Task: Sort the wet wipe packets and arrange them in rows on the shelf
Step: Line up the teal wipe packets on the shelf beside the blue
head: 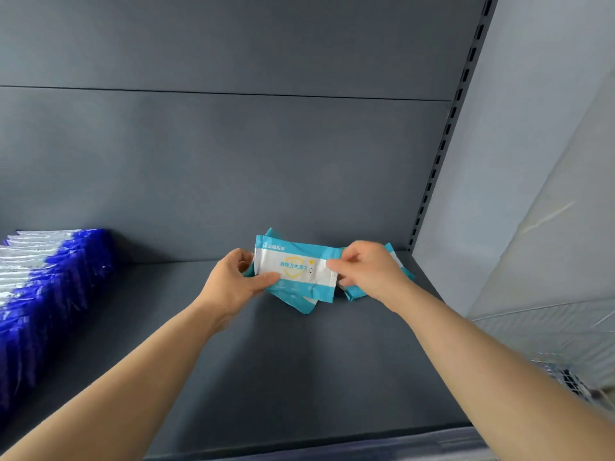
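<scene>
A bunch of teal-and-white wet wipe packets (pixel 294 272) is held just above the dark grey shelf (pixel 299 367), near its back right. My left hand (pixel 233 282) grips the bunch's left end, thumb on the front packet. My right hand (pixel 366 271) pinches the right end, and more teal packets stick out behind and below it. A long row of blue-and-white wet wipe packets (pixel 43 294) stands on edge along the shelf's left side.
The shelf's grey back panel (pixel 233 161) rises behind the packets. A slotted upright post (pixel 442 151) marks the right end of the shelf. Beyond it are a pale wall and a wire basket (pixel 565 380) at lower right.
</scene>
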Demonstrator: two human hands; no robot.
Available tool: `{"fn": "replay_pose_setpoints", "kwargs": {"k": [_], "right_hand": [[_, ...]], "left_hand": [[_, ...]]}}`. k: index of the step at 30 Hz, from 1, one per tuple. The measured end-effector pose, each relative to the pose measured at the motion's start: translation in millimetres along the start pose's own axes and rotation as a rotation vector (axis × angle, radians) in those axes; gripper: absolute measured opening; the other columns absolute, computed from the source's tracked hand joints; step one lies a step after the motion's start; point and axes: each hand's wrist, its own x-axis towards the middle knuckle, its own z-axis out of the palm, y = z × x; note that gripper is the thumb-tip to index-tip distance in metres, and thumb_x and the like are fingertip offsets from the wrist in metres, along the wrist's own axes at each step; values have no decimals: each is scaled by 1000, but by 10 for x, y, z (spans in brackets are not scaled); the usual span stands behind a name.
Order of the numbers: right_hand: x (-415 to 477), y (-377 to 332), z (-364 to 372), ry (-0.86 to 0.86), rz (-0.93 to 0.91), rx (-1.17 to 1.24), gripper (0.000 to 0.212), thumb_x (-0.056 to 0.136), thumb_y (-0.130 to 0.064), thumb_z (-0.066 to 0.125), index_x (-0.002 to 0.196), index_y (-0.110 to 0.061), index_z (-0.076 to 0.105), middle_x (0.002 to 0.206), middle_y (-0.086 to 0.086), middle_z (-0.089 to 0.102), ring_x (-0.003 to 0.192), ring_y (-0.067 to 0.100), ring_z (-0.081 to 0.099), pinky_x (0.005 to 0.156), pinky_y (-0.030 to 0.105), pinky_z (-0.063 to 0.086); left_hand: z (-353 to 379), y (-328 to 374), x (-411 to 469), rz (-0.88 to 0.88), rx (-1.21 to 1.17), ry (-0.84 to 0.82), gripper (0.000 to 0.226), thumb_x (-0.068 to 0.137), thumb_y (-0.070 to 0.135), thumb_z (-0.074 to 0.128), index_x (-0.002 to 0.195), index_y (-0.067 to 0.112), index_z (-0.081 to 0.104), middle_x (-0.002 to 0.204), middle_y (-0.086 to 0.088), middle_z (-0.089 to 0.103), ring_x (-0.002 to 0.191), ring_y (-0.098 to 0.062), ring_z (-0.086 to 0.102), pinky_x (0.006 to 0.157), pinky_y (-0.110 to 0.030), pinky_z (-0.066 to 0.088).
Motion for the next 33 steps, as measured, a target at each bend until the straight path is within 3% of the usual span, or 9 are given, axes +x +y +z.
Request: {"fn": "replay_pose_setpoints", "kwargs": {"k": [3, 5, 8, 10, 12, 15, 25, 30, 33], "right_hand": [[132, 93, -326, 128, -120, -393, 34, 90, -29, 61, 123, -19, 59, 132, -4, 54, 123, 14, 49, 96, 25, 37], [207, 147, -465, -9, -81, -583, 55, 92, -30, 59, 143, -19, 40, 150, -1, 35, 139, 16, 30, 109, 29, 27], [326, 184, -537, -188, 36, -608, 73, 90, -34, 62, 151, -23, 23, 151, -1, 33, 136, 20, 33, 108, 36, 35], [378, 172, -558, -219, 56, -641, 71, 85, -40, 66, 145, -23, 34, 142, 0, 42, 129, 22, 40, 102, 38, 40], [422, 164, -582, -257, 69, -638, 44, 80, -41, 71, 117, -20, 57, 117, 1, 59, 105, 20, 57, 80, 31, 47], [457, 126, -718, -225, 25, -511, 22, 80, -31, 73, 88, -17, 59, 86, -2, 62, 77, 17, 59, 59, 27, 40], [438, 77, -727, -446, 5, -739, 24, 80, -33, 71, 97, -22, 60, 98, -2, 67, 87, 16, 64, 70, 31, 48], [451, 97, -681, -415, -30, -602, 33, 74, -26, 79, 90, -32, 51, 104, -6, 66, 90, 15, 66, 79, 33, 54], [459, 106, -541, -294, -194, -456, 37, 71, -20, 79, 94, -32, 51, 102, -8, 63, 90, 13, 62, 78, 28, 49]], "left_hand": [[-109, -27, 90, 35, 206, 31, 50, 71, 4, 80, 112, 10, 51, 108, -3, 64, 94, -21, 65, 79, -34, 55], [-163, -8, 121, 41, 219, 6, 61, 70, 0, 79, 120, 14, 48, 110, 0, 63, 93, -18, 64, 75, -29, 52], [-207, 18, 191, 42, 264, 0, 53, 71, -1, 77, 117, 13, 53, 107, -2, 66, 94, -20, 65, 77, -32, 52], [-227, 11, 236, 27, 296, -3, 44, 74, 1, 75, 112, 14, 55, 106, -3, 67, 95, -21, 65, 85, -38, 54], [-233, -3, 262, 8, 317, -11, 41, 76, 3, 74, 109, 15, 54, 106, -4, 66, 96, -21, 64, 87, -43, 54], [-225, -6, 281, 14, 346, 2, 40, 79, 4, 71, 110, 18, 51, 105, -2, 64, 96, -20, 63, 82, -41, 55], [-95, 13, 344, 111, 386, 156, 37, 78, 6, 72, 107, 13, 50, 101, 0, 63, 89, -19, 61, 66, -29, 49], [-13, 7, 394, 158, 388, 190, 37, 72, 9, 79, 96, 12, 52, 94, 3, 64, 82, -15, 61, 61, -24, 47], [90, 22, 481, 169, 392, 173, 35, 69, 12, 81, 91, 11, 53, 92, -1, 67, 84, -22, 64, 69, -35, 54]]}}
